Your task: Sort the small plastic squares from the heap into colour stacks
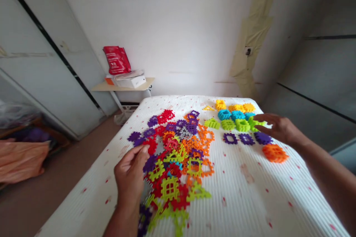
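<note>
Clock positions are read from the middle of the mixed heap [174, 155], with 12 at the far wall [178, 37].

Heap: interlocking plastic pieces lie loose and overlapping on a white spotted cover [236, 203]. Purple pieces gather toward 10, a red cluster just short of 12, orange toward 2, and light green toward 6.

Left hand [129, 168]: between 8 and 9, at the heap's edge. Thumb and forefinger are drawn together, the tips beside a red piece [151, 145]; whether they grip it cannot be determined.

Right hand [280, 127]: between 2 and 3. Thumb and forefinger stand apart about a light green piece [257, 123] at the right-hand end of the green row. Contact appears likely; a firm grip cannot be confirmed.

Sorted pieces: at 2, yellow stacks [220, 104] form the farthest row, with a flat yellow triangle [208, 108] at its left end. Blue stacks [224, 114] come next, then light green stacks [228, 125]. Purple pieces [230, 139] form a nearer row between 2 and 3. A single orange stack [274, 153] sits at 3, leaning over.

Surroundings: at 11, a red bag [116, 60] and a white box [132, 80]; at 1, a wall socket [248, 50].
</note>
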The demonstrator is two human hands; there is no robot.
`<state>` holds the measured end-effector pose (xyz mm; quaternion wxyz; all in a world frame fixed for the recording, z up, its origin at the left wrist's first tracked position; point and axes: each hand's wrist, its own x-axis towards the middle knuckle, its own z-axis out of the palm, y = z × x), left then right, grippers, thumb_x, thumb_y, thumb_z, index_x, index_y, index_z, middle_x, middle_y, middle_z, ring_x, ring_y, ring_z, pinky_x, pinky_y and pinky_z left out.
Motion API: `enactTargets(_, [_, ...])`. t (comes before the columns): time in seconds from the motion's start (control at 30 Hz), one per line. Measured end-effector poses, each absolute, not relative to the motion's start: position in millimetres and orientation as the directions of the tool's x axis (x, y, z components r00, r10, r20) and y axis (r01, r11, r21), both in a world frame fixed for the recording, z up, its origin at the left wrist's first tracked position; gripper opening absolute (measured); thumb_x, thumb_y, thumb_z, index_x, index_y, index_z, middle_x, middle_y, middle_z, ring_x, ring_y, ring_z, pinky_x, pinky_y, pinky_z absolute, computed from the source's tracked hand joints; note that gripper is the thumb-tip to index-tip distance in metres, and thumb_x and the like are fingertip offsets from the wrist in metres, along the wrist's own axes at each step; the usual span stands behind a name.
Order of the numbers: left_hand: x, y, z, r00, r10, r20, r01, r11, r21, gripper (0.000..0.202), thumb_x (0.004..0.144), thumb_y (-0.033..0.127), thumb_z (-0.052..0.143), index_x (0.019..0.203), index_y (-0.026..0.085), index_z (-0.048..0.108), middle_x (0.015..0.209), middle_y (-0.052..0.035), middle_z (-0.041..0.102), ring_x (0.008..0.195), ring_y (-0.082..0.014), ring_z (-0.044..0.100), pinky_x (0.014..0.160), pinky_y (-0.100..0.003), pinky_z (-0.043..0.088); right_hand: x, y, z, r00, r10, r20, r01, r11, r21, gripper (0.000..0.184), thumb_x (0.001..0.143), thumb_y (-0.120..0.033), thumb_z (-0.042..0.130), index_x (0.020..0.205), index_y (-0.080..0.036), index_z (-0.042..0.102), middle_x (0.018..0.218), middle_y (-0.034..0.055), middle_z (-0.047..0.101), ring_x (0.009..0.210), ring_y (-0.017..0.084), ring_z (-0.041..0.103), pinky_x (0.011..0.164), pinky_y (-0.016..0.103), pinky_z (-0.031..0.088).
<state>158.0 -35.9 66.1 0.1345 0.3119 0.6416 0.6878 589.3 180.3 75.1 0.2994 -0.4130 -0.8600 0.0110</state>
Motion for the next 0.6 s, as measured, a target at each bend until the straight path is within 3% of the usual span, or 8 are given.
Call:
enactTargets(0.23, [113.6, -50.3, 56.4, -0.831, 0.427, 0.356, 0.365, -0.064, 0.929, 0.027, 0.066, 0.036, 0.067, 0.082, 0.016, 0.07, 0.069, 0.0009, 0.065, 0.062, -0.0116, 0.055, 0.062, -0.023, 0.045, 503.1, 84.2, 36.1, -0.665, 0.595, 0.451, 0.534, 0.801, -0.27, 0.023, 0.091, -0.029, 0.043, 0.093, -0.021, 0.064, 0.088, 0.0064, 0.07, 0.077, 0.017, 0.067, 0.067, 0.028, 0.054])
enactTargets(0.37, [105.7, -56.9, 36.0, -0.769, 0.489, 0.412, 0.464, -0.016, 0.886, 0.023, 0.067, 0.036, 0.066, 0.078, 0.017, 0.07, 0.069, 0.0007, 0.067, 0.065, -0.0136, 0.058, 0.066, -0.024, 0.047, 461.3, 56.1, 27.2, -0.724, 0.503, 0.471, 0.439, 0.864, -0.247, 0.024, 0.092, -0.02, 0.039, 0.092, -0.018, 0.063, 0.085, 0.0076, 0.068, 0.075, 0.014, 0.064, 0.065, 0.025, 0.051])
enactTargets(0.6, [107.9, -54.7, 29.8, -0.717, 0.542, 0.437, 0.53, 0.017, 0.848, 0.025, 0.071, 0.04, 0.061, 0.076, 0.017, 0.069, 0.066, 0.0009, 0.065, 0.061, -0.0133, 0.057, 0.062, -0.024, 0.046, 388.1, 37.0, 44.8, -0.756, 0.397, 0.52, 0.314, 0.918, -0.243, 0.019, 0.092, -0.02, 0.044, 0.091, -0.019, 0.063, 0.084, 0.0071, 0.067, 0.081, 0.016, 0.06, 0.07, 0.026, 0.047])
